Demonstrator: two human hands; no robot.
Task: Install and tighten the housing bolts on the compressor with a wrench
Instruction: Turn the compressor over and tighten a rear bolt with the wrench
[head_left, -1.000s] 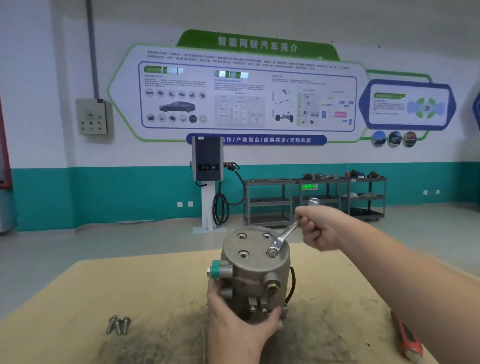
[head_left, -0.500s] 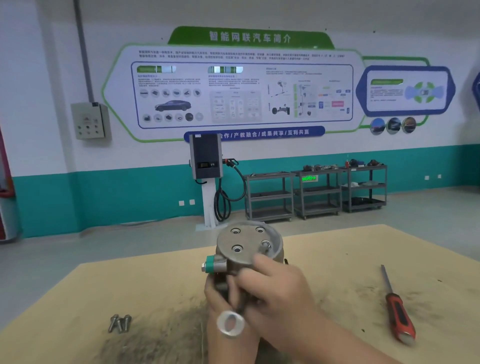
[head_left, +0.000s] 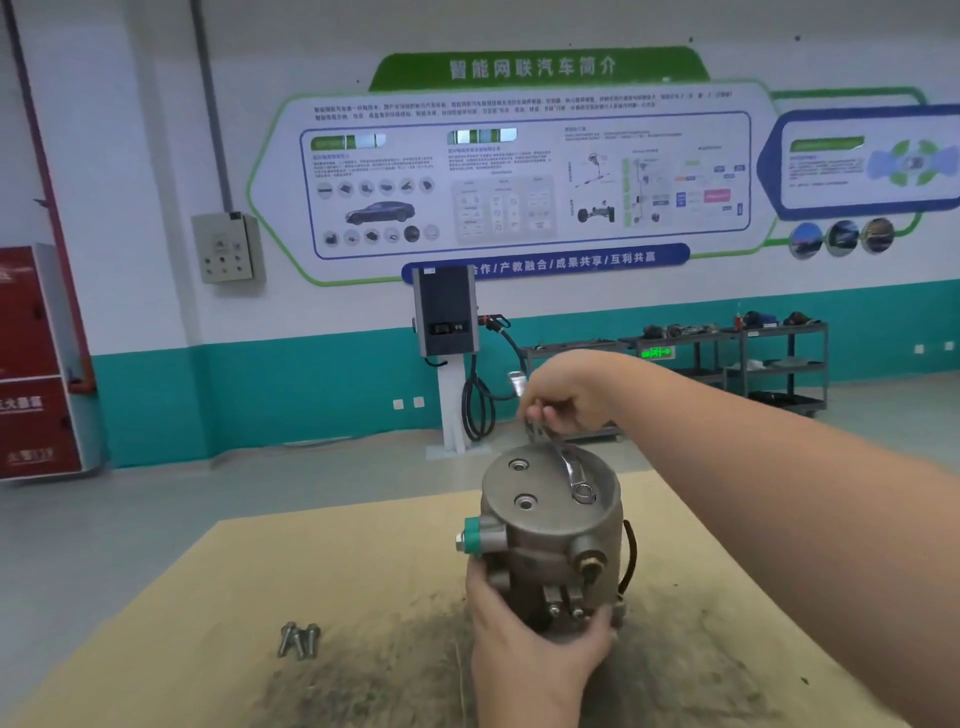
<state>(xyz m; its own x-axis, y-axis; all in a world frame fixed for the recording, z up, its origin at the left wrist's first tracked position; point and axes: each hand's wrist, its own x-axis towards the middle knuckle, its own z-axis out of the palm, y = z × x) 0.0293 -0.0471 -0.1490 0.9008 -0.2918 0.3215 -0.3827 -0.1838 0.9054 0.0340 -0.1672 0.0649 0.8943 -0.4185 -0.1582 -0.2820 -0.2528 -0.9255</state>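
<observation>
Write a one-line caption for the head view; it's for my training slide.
Left hand steadies compressor; right hand turns wrench on a top bolt.

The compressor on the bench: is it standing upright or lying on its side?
Upright. The compressor stands on end, its round bolt face on top, with the left hand gripping its lower body.

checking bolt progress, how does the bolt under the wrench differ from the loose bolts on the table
The bolt under the wrench sits upright in the compressor top, its head ringed by the wrench; the loose bolts lie on the table, left of the compressor. The first is one bolt, being worked by the right hand; the loose ones are a small untouched cluster, shanks showing. All look like grey metal.
</observation>
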